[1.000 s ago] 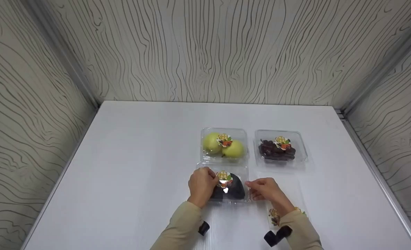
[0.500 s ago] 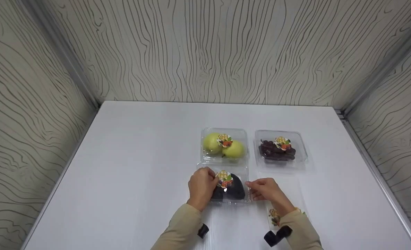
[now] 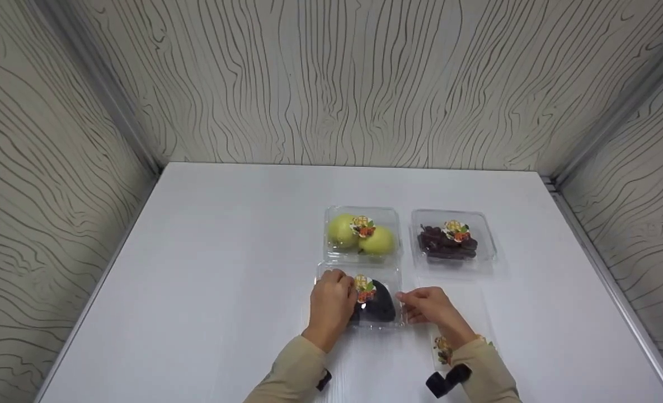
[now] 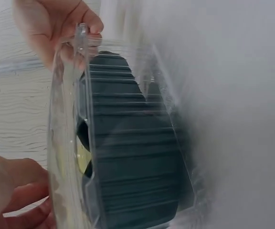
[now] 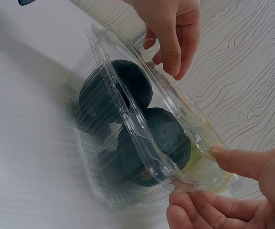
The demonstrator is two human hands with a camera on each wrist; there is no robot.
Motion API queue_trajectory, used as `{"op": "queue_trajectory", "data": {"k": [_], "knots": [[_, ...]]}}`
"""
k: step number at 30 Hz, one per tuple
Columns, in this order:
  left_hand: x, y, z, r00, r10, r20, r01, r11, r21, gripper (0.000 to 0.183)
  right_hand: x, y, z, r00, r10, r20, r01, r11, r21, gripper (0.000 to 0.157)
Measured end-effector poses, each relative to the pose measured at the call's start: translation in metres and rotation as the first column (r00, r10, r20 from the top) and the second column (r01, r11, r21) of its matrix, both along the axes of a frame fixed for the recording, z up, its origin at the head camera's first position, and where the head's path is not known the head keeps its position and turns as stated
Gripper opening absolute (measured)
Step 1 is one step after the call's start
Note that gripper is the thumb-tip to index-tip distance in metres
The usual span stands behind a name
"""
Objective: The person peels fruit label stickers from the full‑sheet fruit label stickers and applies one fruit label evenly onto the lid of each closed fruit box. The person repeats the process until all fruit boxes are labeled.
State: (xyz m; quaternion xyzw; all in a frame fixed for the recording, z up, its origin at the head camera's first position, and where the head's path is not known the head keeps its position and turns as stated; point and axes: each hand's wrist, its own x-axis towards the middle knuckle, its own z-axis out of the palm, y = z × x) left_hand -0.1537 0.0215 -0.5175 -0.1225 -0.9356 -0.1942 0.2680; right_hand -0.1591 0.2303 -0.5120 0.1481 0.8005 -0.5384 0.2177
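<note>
A clear plastic clamshell box (image 3: 387, 273) holds dark green, rounded fruits (image 5: 163, 136) that look like avocados. A round fruit-print sticker (image 3: 365, 289) lies on its closed lid. My left hand (image 3: 331, 305) is over the left part of the lid, fingertips beside the sticker and bent downward; whether they press on it is hard to see. Between thumb and fingers, my right hand (image 3: 432, 307) pinches the box's right rim, which the right wrist view shows from close by.
Behind stands a clear box of yellow-green fruits (image 3: 377, 240), and right of it a box of dark red grapes (image 3: 446, 243); each bears a similar sticker. A sheet with stickers (image 3: 442, 348) lies partly beneath the right forearm. Patterned walls enclose the white table (image 3: 225, 252).
My left hand has shifted slightly to the right across the lid, covering more of the dark fruit. The right hand keeps its place at the rim.
</note>
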Motion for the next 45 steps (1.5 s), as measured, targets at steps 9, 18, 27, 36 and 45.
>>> {"op": "queue_trajectory", "data": {"k": [9, 18, 27, 36, 45], "knots": [[0.018, 0.003, 0.001, 0.964, -0.170, 0.206, 0.222, 0.939, -0.264, 0.046, 0.000, 0.001, -0.002, 0.999, 0.010, -0.043, -0.012, 0.999, -0.040, 0.040], [0.017, 0.000, 0.006, 0.856, -0.265, 0.444, 0.416, 0.863, -0.287, 0.056, 0.000, 0.001, -0.003, 1.000, 0.002, -0.030, -0.003, 1.000, -0.024, 0.040], [0.012, -0.004, 0.013, 0.826, -0.283, 0.488, 0.439, 0.866, -0.240, 0.058, 0.000, 0.000, -0.001, 1.000, -0.008, -0.017, 0.008, 1.000, -0.028, 0.039], [0.011, -0.006, 0.015, 0.823, -0.265, 0.503, 0.408, 0.891, -0.199, 0.062, 0.001, 0.000, 0.000, 1.000, -0.004, -0.029, 0.003, 0.999, -0.032, 0.039], [0.013, -0.001, 0.011, 0.831, -0.291, 0.473, 0.438, 0.868, -0.234, 0.058, 0.000, 0.000, -0.003, 1.000, -0.023, -0.004, 0.023, 1.000, 0.017, 0.041]]}}
